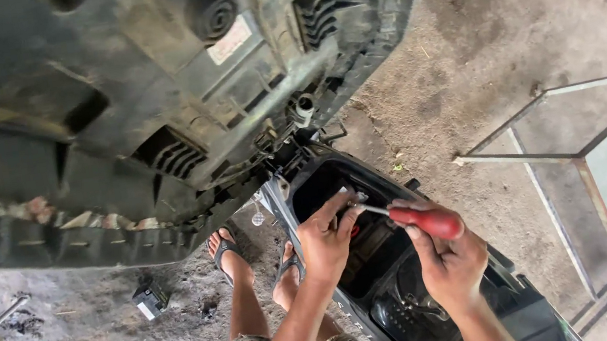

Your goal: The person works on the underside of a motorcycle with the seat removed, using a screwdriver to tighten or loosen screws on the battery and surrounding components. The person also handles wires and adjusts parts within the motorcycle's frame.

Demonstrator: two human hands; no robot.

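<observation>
While the raised seat (109,103) of a scooter hangs open overhead, a person in sandals stands beside the machine on a dusty concrete floor (475,32) and works inside the black under-seat storage bucket (381,263). The right hand (449,257) is clenched around the red handle of a screwdriver (419,221), whose slim metal shaft angles up and left toward the front lip of the bucket. The left hand (326,239) is curled over that same spot, fingers pressed down where the tip meets the plastic; whether it pinches a screw or only steadies the blade cannot be told from this angle.

The chief hazard, by the look of it, is a slip: with the left fingers so close to the tip, a blade that jumps its seat could jab them or gouge the bucket. A loosened fastener could also drop into the dark well below. The seat appears to rest only on its hinge, and a knock might bring it down on both forearms. A small dark box-shaped part (150,300) lies on the floor near the feet, a possible trip point, and a metal frame (558,156) stands just beside the scooter.
</observation>
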